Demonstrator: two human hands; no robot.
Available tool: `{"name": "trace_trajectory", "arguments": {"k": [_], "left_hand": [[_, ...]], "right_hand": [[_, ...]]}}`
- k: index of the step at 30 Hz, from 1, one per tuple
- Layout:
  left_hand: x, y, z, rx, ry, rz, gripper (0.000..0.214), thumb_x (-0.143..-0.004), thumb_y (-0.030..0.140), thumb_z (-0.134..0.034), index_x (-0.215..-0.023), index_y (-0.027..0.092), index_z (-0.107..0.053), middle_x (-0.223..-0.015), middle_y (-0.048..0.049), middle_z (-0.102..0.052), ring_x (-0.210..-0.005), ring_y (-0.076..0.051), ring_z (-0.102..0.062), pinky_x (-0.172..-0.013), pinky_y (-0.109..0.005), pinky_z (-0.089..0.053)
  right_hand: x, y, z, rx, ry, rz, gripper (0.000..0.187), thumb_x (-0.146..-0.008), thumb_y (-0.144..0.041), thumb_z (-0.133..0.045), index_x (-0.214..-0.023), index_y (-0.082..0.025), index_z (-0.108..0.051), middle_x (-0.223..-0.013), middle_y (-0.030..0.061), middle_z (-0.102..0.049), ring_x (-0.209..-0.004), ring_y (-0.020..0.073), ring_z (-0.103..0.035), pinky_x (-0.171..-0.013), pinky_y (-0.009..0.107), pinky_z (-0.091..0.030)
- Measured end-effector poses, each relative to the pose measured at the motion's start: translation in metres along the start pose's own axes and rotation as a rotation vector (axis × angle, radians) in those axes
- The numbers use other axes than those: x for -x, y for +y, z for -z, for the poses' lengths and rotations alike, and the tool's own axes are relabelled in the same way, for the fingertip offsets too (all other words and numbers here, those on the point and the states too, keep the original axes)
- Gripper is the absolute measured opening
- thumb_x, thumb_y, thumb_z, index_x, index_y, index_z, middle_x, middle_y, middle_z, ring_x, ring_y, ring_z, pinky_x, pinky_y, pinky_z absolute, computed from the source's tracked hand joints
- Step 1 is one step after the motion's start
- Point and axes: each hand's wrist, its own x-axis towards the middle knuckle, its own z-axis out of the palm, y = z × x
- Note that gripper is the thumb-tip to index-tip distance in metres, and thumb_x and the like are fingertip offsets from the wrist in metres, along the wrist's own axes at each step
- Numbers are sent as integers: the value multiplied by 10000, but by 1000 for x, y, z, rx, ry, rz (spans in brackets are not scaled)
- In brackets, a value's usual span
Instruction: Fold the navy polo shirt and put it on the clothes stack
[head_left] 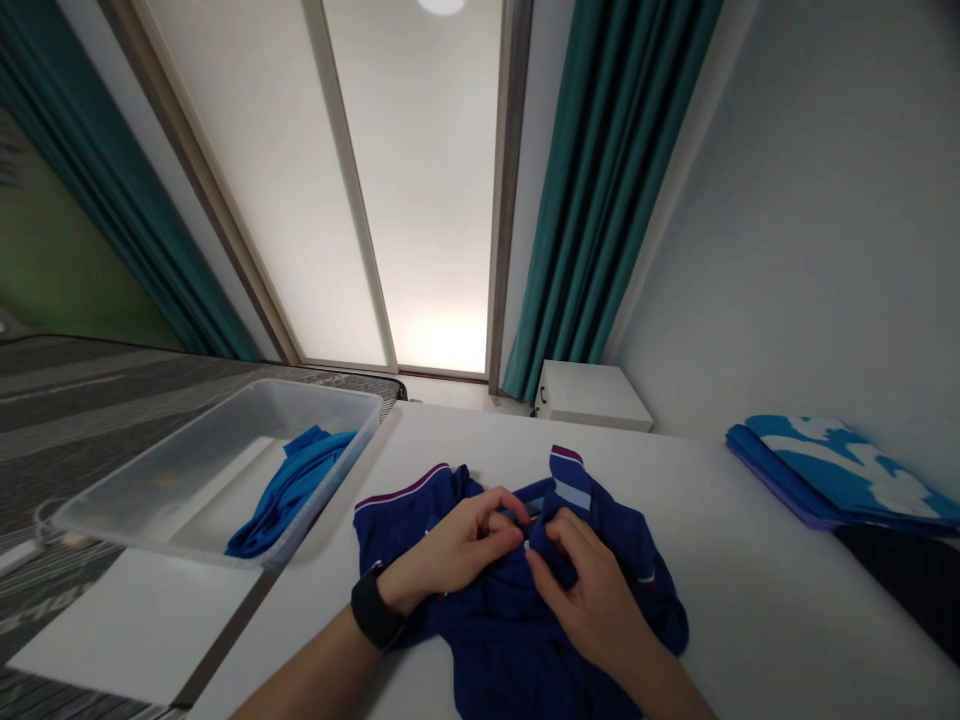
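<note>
A dark blue polo shirt [510, 650] lies rumpled on the white table, with red and white stripes along its collar and sleeve edge. At its neck opening, my left hand [472, 535] pinches the cloth between thumb and fingers; a dark watch is on that wrist. Close beside it, my right hand [589, 580] grips the other side of the opening, just under the raised collar end. A small white button shows between the two hands. The fingertips partly hide the cloth they hold.
Left of the table, a clear plastic bin [217, 400] holds a bright blue garment [296, 490]. Folded blue clothes [840, 470] are stacked at the table's right, against the wall. Beyond the far edge stands a white cabinet [592, 395] near a teal curtain [600, 200].
</note>
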Motion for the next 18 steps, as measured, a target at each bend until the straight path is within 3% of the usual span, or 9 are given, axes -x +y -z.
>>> {"name": "trace_trajectory", "arguments": {"k": [2, 5, 8, 13, 18], "left_hand": [[1, 3, 1, 1, 19, -31, 352, -872, 511, -613, -962, 175, -560, -597, 86, -392, -518, -71, -269, -486, -196, -201], [3, 9, 2, -65, 37, -97, 339, -898, 488, -576, -841, 155, -592, -682, 37, -466, -598, -86, -369, -552, -201, -286], [3, 14, 1, -92, 12, -75, 315, -889, 440, -590, -824, 134, -632, -738, -5, -550, -640, -99, -437, -580, -211, -317], [3, 10, 2, -34, -42, -18, 246, -791, 323, -708, -918, 123, -642, -710, 4, -586, -592, -84, -456, -558, -204, -326], [0, 6, -1, -185, 83, -61, 134, -785, 228, -679, -891, 148, -669, -835, -18, -663, -742, -133, -566, -686, -237, -417]], "right_hand": [[0, 3, -3, 6, -1, -80, 140, -928, -287, -486, -799, -234, -468, -734, -11, -521, -662, 149, -522, -606, 249, -414], [0, 8, -5, 21, 0, -201, 195, -941, -323, -466, -767, -240, -432, -670, -36, -491, -588, 138, -488, -549, 245, -377], [0, 10, -5, 17, -18, -223, 219, -936, -331, -461, -739, -238, -431, -649, -41, -480, -564, 135, -465, -534, 247, -352], [-2, 7, -4, -1, 9, -252, 214, -921, -345, -469, -739, -234, -448, -625, -50, -453, -550, 130, -455, -530, 247, -338], [-2, 4, 0, -76, -44, -308, 148, -889, -324, -474, -776, -230, -469, -601, -75, -392, -524, 118, -430, -515, 238, -326]]}}
